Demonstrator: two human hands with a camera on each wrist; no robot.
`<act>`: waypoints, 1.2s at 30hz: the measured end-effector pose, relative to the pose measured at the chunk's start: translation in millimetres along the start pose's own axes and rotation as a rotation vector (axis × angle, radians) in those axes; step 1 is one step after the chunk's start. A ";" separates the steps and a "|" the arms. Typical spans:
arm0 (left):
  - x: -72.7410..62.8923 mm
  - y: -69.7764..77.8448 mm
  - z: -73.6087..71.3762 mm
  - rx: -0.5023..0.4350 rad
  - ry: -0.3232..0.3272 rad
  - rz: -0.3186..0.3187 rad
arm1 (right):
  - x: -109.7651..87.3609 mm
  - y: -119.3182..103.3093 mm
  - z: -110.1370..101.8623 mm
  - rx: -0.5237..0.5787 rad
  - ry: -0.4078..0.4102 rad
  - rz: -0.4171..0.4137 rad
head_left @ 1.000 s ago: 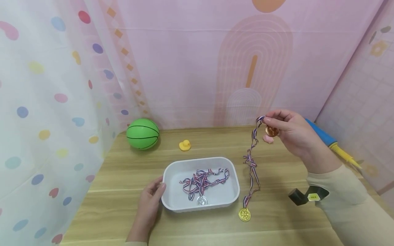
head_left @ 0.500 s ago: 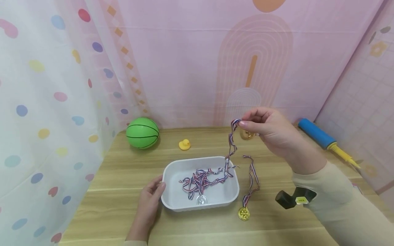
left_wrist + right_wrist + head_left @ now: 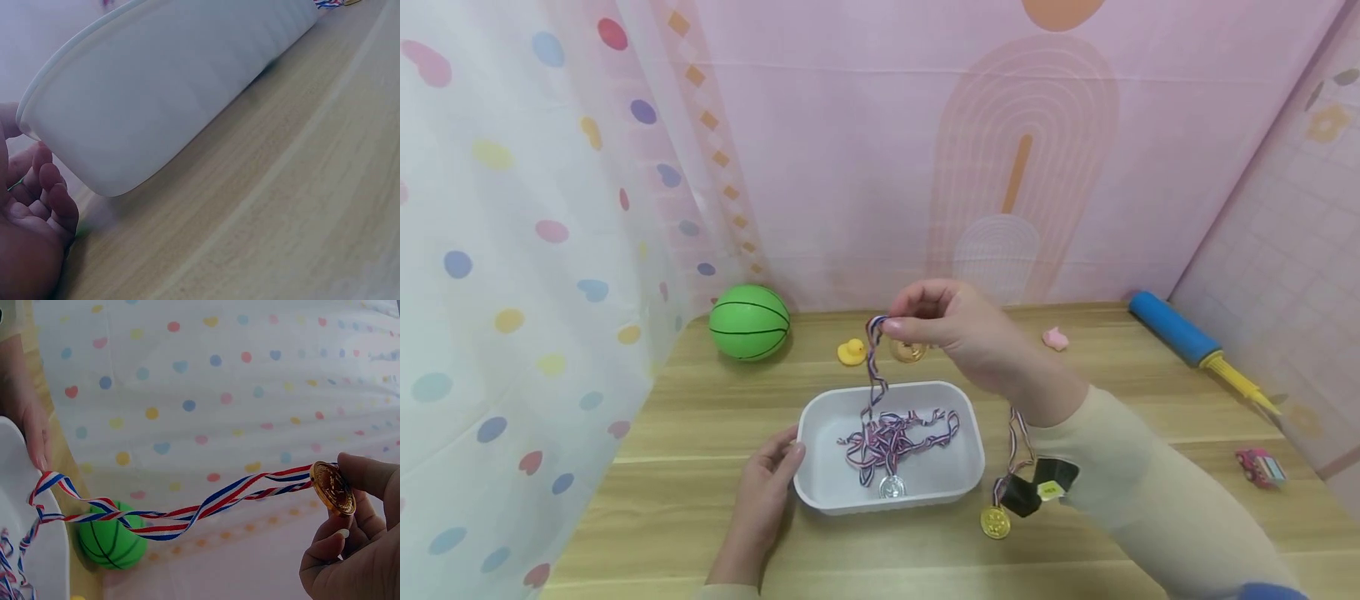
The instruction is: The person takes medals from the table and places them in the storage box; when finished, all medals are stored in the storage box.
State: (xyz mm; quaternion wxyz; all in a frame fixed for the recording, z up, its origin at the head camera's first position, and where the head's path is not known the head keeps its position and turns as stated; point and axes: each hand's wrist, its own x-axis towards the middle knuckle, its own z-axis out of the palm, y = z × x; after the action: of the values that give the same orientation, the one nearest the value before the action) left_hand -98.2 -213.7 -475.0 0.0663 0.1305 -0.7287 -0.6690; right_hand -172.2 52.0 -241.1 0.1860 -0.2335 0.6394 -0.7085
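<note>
My right hand (image 3: 981,337) pinches a bronze-coloured medal (image 3: 333,489) by its edge, where the ribbon joins. From it the red, white and blue ribbon (image 3: 219,503) hangs down into a white plastic tub (image 3: 816,492), meeting the tangled ribbons inside. A silver medal (image 3: 892,487) lies in the tub against its near wall. At the tub's left end my left hand (image 3: 767,487) grips the rim, thumb on top and fingers underneath outside. A gold medal (image 3: 996,522) rests on the table right of the tub, its ribbon partly hidden behind my right wrist.
Along the back of the wooden table stand a green ball (image 3: 749,322), a yellow rubber duck (image 3: 852,352) and a small pink toy (image 3: 1056,339). A blue and yellow hand pump (image 3: 1187,337) lies at the right, with a pink toy car (image 3: 1260,467) nearer me.
My right hand has carried the bronze medal leftward from beyond the tub's right side to above it, the ribbon end dropping into the tub. The gold medal's ribbon has fallen free. My left hand stays put.
</note>
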 end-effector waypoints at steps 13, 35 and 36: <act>-4.5 0.9 2.5 -0.012 -0.001 0.000 | 37.3 29.0 31.3 -0.097 0.005 0.102; -5.9 0.4 5.4 -0.034 -0.003 0.013 | 39.3 75.3 -1.1 -0.185 0.084 0.239; -6.1 0.1 5.2 -0.034 -0.002 0.012 | 38.5 76.8 -6.3 -0.181 0.100 0.237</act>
State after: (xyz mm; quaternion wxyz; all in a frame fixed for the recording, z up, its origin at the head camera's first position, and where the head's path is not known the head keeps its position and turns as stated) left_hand -93.8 -207.0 -474.9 0.0715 0.1245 -0.7182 -0.6809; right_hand -210.1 26.7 -314.2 0.2148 -0.1366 0.7321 -0.6319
